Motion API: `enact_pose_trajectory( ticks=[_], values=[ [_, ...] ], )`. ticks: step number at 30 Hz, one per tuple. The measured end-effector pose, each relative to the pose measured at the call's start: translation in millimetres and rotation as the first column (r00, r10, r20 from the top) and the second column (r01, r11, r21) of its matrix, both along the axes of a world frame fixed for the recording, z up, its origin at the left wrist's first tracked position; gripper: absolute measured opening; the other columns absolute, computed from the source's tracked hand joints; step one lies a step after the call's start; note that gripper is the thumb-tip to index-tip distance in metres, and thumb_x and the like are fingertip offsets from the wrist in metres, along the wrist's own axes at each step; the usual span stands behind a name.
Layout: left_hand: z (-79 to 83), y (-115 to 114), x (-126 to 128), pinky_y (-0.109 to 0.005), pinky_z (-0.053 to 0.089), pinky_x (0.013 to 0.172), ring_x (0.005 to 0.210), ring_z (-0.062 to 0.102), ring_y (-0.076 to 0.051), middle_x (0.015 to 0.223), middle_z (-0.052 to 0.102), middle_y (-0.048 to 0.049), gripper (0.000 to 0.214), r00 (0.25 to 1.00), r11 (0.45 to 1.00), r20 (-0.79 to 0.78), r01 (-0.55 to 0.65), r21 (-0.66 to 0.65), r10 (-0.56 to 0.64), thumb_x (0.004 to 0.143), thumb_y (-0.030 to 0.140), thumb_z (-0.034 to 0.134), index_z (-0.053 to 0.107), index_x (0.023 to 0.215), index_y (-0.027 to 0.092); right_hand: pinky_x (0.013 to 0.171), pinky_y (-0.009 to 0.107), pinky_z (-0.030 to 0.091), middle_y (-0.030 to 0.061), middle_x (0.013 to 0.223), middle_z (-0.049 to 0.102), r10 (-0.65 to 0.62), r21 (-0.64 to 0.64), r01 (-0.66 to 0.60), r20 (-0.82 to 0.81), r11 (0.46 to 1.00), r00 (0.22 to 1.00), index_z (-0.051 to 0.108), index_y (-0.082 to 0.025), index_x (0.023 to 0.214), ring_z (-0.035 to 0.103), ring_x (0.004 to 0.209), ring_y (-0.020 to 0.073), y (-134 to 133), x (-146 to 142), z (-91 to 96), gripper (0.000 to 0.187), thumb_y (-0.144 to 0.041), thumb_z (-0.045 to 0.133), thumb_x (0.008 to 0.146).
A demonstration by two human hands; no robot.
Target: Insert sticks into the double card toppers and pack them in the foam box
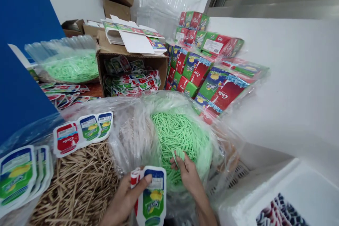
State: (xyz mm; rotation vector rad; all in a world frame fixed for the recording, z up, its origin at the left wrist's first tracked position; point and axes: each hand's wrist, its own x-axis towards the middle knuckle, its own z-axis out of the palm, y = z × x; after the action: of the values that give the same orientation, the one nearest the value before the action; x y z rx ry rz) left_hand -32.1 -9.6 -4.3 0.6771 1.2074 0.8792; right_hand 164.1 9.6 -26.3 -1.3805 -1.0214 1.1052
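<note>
My left hand (126,195) is closed around bottle-shaped packets (154,197), the front one green and blue with lemons, a red one showing behind it. The thumb presses on the front packet's upper part. To its right, my right hand (189,173) pinches several thin light-green sticks (180,154) above a clear plastic bag (205,141) full of the same sticks (173,130). Thin brown sticks (82,180) fill the space left of my left hand. On them lie red and green packets (90,127), with a fanned group of lemon packets (16,178) at the far left.
Behind the bags stands a cardboard box (163,72) holding many packets, with flattened cartons on top. Wrapped Cola and lemon boxes (196,67) are stacked against the wall. A white foam box (265,180) stands at right, a blue panel (23,60) at left.
</note>
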Motion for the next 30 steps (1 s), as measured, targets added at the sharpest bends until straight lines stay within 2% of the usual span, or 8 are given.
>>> enact_pose_trajectory(
  ticks=[2, 4, 10, 13, 18, 25, 28, 30],
  values=[
    [-2.0, -5.0, -7.4, -0.032, 0.054, 0.068, 0.071, 0.069, -0.024, 0.069, 0.074, -0.0018, 0.048, 0.976, 0.969, 0.016, -0.214, -0.121, 0.218, 0.052, 0.038, 0.082, 0.062, 0.09, 0.016, 0.062, 0.035, 0.052, 0.0035, 0.07, 0.073, -0.016, 0.009, 0.015, 0.084, 1.0, 0.996, 0.062, -0.022, 0.085, 0.067, 0.06, 0.0224, 0.7, 1.1, -4.5, 0.033, -0.053, 0.062, 0.073],
    [-1.7, -8.7, -14.4, -0.034, 0.056, 0.065, 0.068, 0.071, -0.027, 0.065, 0.075, -0.0032, 0.045, 0.95, 0.934, 0.033, -0.3, -0.196, 0.312, 0.052, 0.032, 0.083, 0.063, 0.089, 0.015, 0.067, 0.038, 0.054, 0.0064, 0.077, 0.075, -0.041, 0.019, 0.039, 0.16, 0.999, 0.986, 0.059, -0.022, 0.091, 0.07, 0.068, 0.0257, 1.9, 2.1, -9.7, 0.036, -0.054, 0.059, 0.075],
    [-2.1, -16.6, -30.8, -0.038, 0.058, 0.057, 0.066, 0.073, -0.031, 0.058, 0.074, -0.0042, 0.025, 0.906, 0.869, 0.016, -0.401, -0.291, 0.424, 0.061, 0.022, 0.077, 0.065, 0.082, 0.016, 0.079, 0.042, 0.052, 0.0144, 0.096, 0.073, -0.15, 0.081, 0.133, 0.262, 0.988, 0.953, 0.053, -0.023, 0.089, 0.069, 0.086, 0.0294, 2.1, 4.3, -12.1, 0.037, -0.058, 0.051, 0.079],
    [-5.5, -19.1, -37.9, -0.037, 0.059, 0.055, 0.062, 0.072, -0.029, 0.057, 0.074, -0.0023, 0.022, 0.885, 0.848, -0.004, -0.448, -0.285, 0.466, 0.062, 0.02, 0.075, 0.065, 0.081, 0.016, 0.088, 0.042, 0.047, 0.0146, 0.102, 0.071, -0.244, 0.204, 0.18, 0.358, 0.962, 0.901, 0.056, -0.021, 0.093, 0.065, 0.1, 0.0278, -0.2, 4.2, -7.8, 0.034, -0.052, 0.047, 0.084],
    [-3.7, -20.8, -48.3, -0.036, 0.06, 0.053, 0.057, 0.072, -0.029, 0.055, 0.073, -0.0024, 0.022, 0.877, 0.843, -0.037, -0.472, -0.258, 0.48, 0.06, 0.016, 0.076, 0.065, 0.079, 0.014, 0.085, 0.038, 0.049, 0.0111, 0.1, 0.071, -0.263, 0.361, 0.101, 0.434, 0.927, 0.862, 0.059, -0.02, 0.098, 0.065, 0.096, 0.023, -6.4, -2.4, -1.9, 0.026, -0.039, 0.045, 0.089],
    [-8.7, -33.4, -60.9, -0.037, 0.058, 0.059, 0.06, 0.072, -0.03, 0.056, 0.073, -0.0056, 0.033, 0.937, 0.905, 0.017, -0.332, -0.264, 0.349, 0.048, 0.026, 0.085, 0.069, 0.073, 0.012, 0.088, 0.034, 0.048, 0.0072, 0.099, 0.071, 0.03, 0.315, -0.115, 0.263, 0.942, 0.964, 0.061, -0.024, 0.099, 0.064, 0.098, 0.021, -35.6, -50.1, 2.1, 0.02, -0.034, 0.046, 0.091],
    [-15.2, -42.1, -67.2, -0.035, 0.056, 0.062, 0.06, 0.071, -0.028, 0.059, 0.074, -0.0069, 0.035, 0.965, 0.94, 0.011, -0.253, -0.227, 0.262, 0.052, 0.037, 0.083, 0.069, 0.072, 0.012, 0.084, 0.033, 0.05, 0.0065, 0.096, 0.072, 0.17, 0.218, -0.167, 0.002, 0.962, 0.985, 0.061, -0.024, 0.094, 0.066, 0.094, 0.0205, -45.9, -80.5, 1.9, 0.02, -0.038, 0.047, 0.091],
    [-19.2, -47.0, -71.5, -0.033, 0.055, 0.063, 0.061, 0.07, -0.026, 0.06, 0.074, -0.0058, 0.037, 0.981, 0.965, -0.021, -0.192, -0.179, 0.192, 0.052, 0.043, 0.081, 0.069, 0.071, 0.013, 0.079, 0.036, 0.054, 0.006, 0.09, 0.073, 0.195, 0.094, -0.176, -0.268, 0.98, 0.943, 0.061, -0.024, 0.09, 0.068, 0.085, 0.0214, -48.0, -98.5, 2.6, 0.022, -0.044, 0.054, 0.086]
  ],
)
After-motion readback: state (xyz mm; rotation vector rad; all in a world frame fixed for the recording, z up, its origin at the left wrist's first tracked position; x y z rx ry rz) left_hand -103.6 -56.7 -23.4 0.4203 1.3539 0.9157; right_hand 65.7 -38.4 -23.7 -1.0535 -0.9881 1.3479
